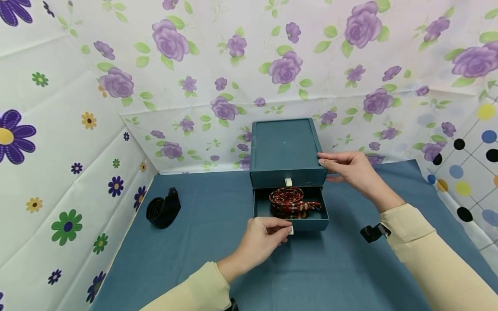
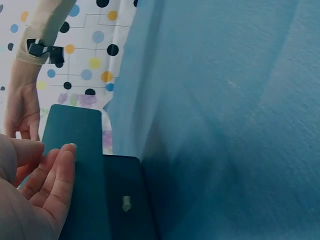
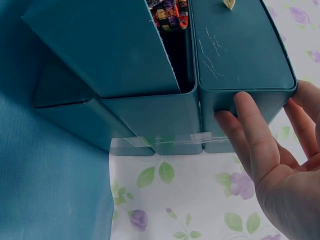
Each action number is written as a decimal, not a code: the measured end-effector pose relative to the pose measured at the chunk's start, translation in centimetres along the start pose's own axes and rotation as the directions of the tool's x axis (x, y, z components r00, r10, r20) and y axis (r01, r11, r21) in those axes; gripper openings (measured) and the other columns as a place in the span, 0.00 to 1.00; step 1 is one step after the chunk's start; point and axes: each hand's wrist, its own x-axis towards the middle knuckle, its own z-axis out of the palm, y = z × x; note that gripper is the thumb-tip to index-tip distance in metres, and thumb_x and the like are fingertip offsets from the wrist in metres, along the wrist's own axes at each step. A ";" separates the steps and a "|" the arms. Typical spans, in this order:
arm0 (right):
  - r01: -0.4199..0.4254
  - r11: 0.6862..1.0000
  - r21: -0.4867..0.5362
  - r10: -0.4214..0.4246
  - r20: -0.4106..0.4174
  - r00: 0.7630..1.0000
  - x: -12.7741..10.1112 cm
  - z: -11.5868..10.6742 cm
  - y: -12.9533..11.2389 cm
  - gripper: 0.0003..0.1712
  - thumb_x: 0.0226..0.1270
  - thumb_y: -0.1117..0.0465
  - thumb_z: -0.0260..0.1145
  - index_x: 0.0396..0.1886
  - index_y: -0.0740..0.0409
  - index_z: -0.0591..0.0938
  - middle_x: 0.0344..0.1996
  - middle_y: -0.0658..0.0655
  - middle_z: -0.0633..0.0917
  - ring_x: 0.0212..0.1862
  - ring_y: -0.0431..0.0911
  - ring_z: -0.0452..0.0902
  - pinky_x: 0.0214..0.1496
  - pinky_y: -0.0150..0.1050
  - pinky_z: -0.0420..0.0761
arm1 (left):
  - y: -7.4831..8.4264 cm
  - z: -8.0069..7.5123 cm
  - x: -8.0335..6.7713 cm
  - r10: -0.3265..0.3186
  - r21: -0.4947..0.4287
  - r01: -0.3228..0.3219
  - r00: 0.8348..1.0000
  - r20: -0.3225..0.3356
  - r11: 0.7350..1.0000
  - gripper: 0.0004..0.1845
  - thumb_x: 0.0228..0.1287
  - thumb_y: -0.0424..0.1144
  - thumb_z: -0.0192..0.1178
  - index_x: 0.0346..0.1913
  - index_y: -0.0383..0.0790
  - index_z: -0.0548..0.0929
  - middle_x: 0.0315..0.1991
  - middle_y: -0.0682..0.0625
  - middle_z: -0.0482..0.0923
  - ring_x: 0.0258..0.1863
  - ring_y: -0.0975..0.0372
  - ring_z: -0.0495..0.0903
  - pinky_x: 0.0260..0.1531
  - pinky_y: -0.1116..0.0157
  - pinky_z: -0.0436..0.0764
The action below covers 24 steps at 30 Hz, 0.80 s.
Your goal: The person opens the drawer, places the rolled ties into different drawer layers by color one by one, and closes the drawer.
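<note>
While the left hand (image 1: 264,242) pinches the small white pull tab (image 1: 290,230) on the lower drawer (image 1: 289,218), the drawer sits pulled out, a rolled red patterned tie (image 1: 291,201) inside. Right hand (image 1: 352,168) rests straight fingers on the teal box (image 1: 285,151) at its right side. Black rolled tie (image 1: 163,209) lies well left of the left hand on the blue cloth (image 1: 218,259).
</note>
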 end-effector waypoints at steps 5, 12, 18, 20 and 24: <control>0.000 1.000 -0.005 0.000 -0.002 1.000 0.0 0.0 0.0 0.27 0.60 0.43 0.64 0.57 0.47 0.79 0.64 0.49 0.74 0.64 0.45 0.70 0.48 0.44 0.82 | -0.3 0.4 -0.2 -0.012 0.044 0.013 1.000 -0.014 0.999 0.10 0.63 0.44 0.60 0.43 0.49 0.87 0.35 0.56 0.86 0.29 0.63 0.85 0.25 0.70 0.82; -0.007 1.000 -0.005 0.007 -0.002 1.000 0.0 0.0 0.0 0.27 0.60 0.42 0.64 0.57 0.47 0.79 0.63 0.49 0.74 0.63 0.45 0.70 0.48 0.44 0.82 | -1.4 0.7 0.0 -0.011 0.060 0.012 1.000 -0.009 0.998 0.10 0.63 0.45 0.60 0.44 0.51 0.87 0.36 0.59 0.86 0.30 0.71 0.84 0.26 0.70 0.82; -0.004 1.000 -0.005 0.004 0.001 1.000 0.0 0.1 0.0 0.27 0.60 0.43 0.64 0.57 0.47 0.79 0.64 0.49 0.73 0.64 0.45 0.70 0.48 0.44 0.82 | -1.8 0.8 0.0 0.004 0.072 -0.004 1.000 -0.008 0.997 0.10 0.63 0.45 0.60 0.45 0.53 0.86 0.39 0.61 0.85 0.34 0.72 0.84 0.29 0.72 0.82; -0.005 1.000 -0.004 0.005 0.001 1.000 0.0 0.1 0.0 0.27 0.60 0.43 0.64 0.57 0.47 0.79 0.64 0.49 0.73 0.64 0.45 0.70 0.48 0.44 0.82 | -1.9 0.9 0.1 0.010 0.075 -0.009 1.000 -0.010 0.997 0.10 0.63 0.46 0.60 0.45 0.53 0.86 0.40 0.61 0.85 0.35 0.71 0.84 0.30 0.72 0.82; -0.012 1.000 -0.002 0.012 -0.002 1.000 0.0 0.1 -0.1 0.27 0.60 0.43 0.64 0.57 0.47 0.80 0.63 0.49 0.74 0.64 0.45 0.70 0.48 0.44 0.82 | -1.9 0.9 0.2 0.024 0.084 -0.023 1.000 -0.016 0.996 0.10 0.64 0.45 0.60 0.44 0.52 0.86 0.40 0.61 0.85 0.35 0.70 0.84 0.31 0.73 0.82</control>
